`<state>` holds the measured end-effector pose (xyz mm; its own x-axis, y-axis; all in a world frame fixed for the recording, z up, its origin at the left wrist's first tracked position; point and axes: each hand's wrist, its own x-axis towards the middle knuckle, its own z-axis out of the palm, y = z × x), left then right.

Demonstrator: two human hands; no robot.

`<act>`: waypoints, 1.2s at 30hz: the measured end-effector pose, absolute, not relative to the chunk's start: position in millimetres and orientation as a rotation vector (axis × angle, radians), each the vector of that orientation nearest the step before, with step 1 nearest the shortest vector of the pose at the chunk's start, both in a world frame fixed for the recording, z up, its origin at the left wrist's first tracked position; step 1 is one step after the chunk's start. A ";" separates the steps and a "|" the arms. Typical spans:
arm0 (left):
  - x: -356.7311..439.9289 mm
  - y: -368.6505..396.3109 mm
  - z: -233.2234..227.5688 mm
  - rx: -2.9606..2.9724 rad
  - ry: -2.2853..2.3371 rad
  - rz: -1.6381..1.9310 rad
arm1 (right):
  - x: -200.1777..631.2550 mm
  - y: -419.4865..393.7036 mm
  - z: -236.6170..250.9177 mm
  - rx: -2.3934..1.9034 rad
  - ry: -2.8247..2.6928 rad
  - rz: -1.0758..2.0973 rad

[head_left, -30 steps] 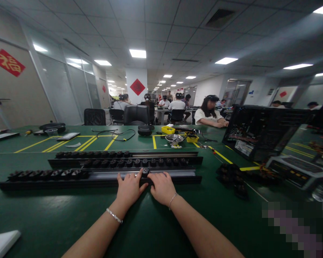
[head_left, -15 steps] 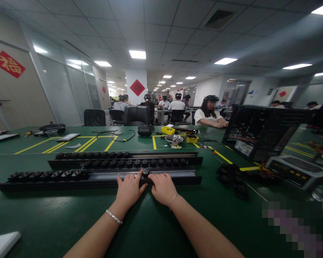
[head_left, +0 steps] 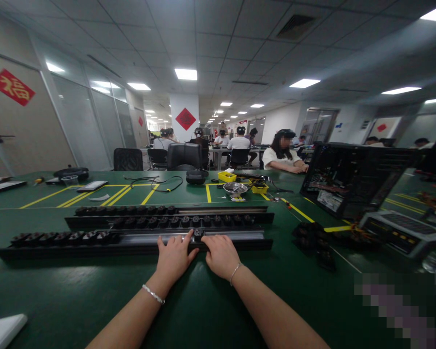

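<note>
Nearest to me lies a long black power track rail (head_left: 138, 249) with a pale metallic channel. My left hand (head_left: 175, 258) grips its front edge, thumb in front and fingers over the top, the index fingertip by a small black socket module (head_left: 198, 234). From the right, my right hand (head_left: 221, 256) has its bent fingers closed at that module, which sits in the channel; its thumb is partly hidden. Several more socket modules (head_left: 62, 237) fill the rail's left end. Behind it lie two further black rails (head_left: 265, 217) carrying rows of similar modules.
Loose black modules (head_left: 314, 242) lie to the right, by a power supply unit (head_left: 407, 230) and an open computer case (head_left: 356, 177). Farther back are a metal bowl (head_left: 235, 189), a yellow bin (head_left: 227, 176) and a cable (head_left: 170, 186). A co-worker (head_left: 283, 152) sits across the table.
The socket module has shifted slightly to the right along the channel, together with my right hand. My left hand has hardly moved.
</note>
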<state>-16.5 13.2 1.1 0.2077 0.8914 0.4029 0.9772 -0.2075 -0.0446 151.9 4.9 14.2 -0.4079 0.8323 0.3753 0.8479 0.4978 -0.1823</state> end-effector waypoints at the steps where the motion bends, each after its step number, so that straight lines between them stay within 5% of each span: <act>1: -16.4 13.3 1.1 -2.194 -1.757 -0.424 | 152.0 4.7 14.6 -1.394 -2.329 -0.054; 36: -15.3 10.5 6.2 -2.207 -1.811 -0.403 | 163.5 3.2 16.6 -1.475 -2.311 -0.058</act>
